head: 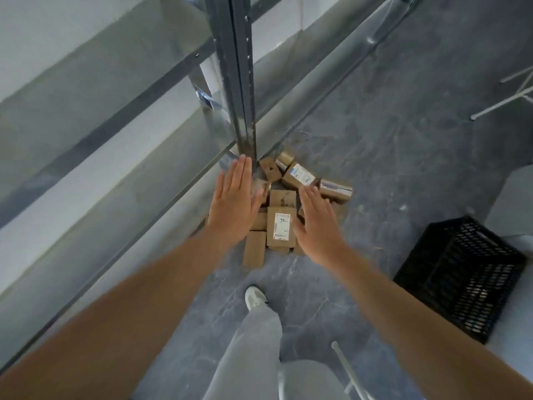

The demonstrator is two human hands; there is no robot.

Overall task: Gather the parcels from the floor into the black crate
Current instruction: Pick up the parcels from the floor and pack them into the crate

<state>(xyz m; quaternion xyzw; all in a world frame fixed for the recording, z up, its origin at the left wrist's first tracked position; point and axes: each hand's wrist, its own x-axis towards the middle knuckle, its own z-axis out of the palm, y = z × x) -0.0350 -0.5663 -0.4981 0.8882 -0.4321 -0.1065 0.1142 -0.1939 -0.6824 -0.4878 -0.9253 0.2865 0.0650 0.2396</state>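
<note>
Several small brown cardboard parcels lie in a heap on the grey floor at the foot of a metal shelf post. One parcel with a white label (281,230) lies flat in the middle, another labelled parcel (300,176) sits behind it, and a third (336,189) lies to the right. My left hand (235,204) hovers above the heap's left side, fingers straight, holding nothing. Over the right side, my right hand (318,223) is spread flat and empty. The black crate (461,275) stands on the floor at the right, away from both hands.
A grey metal shelving unit (115,134) runs along the left, its dark upright post (240,82) rising just behind the heap. My leg and white shoe (255,297) are below the parcels. White rods (501,99) lie at the far right and another rod (347,368) at the bottom.
</note>
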